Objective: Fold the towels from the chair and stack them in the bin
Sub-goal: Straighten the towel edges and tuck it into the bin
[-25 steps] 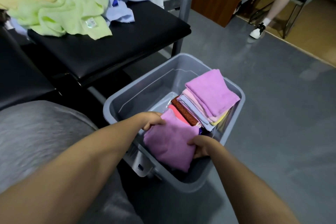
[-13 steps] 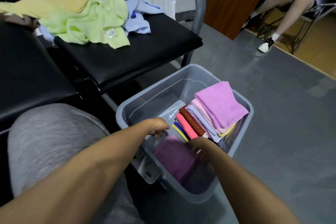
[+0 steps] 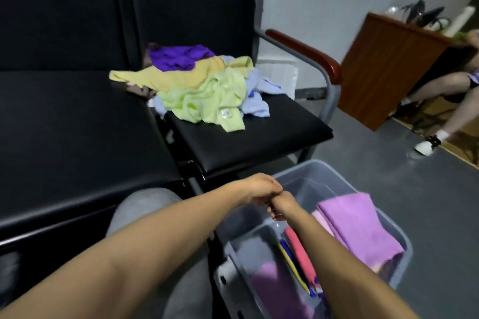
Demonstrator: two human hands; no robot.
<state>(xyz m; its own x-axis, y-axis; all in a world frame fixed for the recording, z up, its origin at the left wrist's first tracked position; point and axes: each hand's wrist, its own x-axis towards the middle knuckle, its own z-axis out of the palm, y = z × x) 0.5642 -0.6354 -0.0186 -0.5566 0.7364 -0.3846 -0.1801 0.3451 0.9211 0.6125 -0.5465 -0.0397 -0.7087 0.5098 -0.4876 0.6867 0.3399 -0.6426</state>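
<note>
Your hands are empty and together above the chair-side rim of the grey bin [image 3: 311, 179]. The left hand [image 3: 259, 189] and the right hand [image 3: 283, 204] touch at the knuckles, fingers loosely curled round nothing I can see. Both forearms run up from the bottom edge and meet there. The left passes over your grey-clad knee [image 3: 145, 206], and the right lies across the bin's opening.

The finished work sits in the bin. A lilac folded towel [image 3: 357, 228] tops the stack at the far side. A coral towel [image 3: 298, 246] and thinner yellow and blue ones stand on edge beside it, and a purple folded towel [image 3: 274, 285] lies low at the near end. The rest waits unfolded in a heap on the black chair seat [image 3: 246, 137] ahead: a light green towel [image 3: 207, 101] in front, a yellow towel [image 3: 166, 76] behind it, a violet one [image 3: 178, 55] at the back and a pale blue one [image 3: 256, 103] to the right.

The step in hand looks to be fetching another towel. Spread your hands apart and go for the light green towel — it lies nearest you, at the front of the heap. Pinch it by two corners rather than a fistful, so it hangs flat and doesn't drag the pale blue one off the seat. Fold it to roughly the footprint of the towels in the bin — then it will lie level on the stack.
</note>
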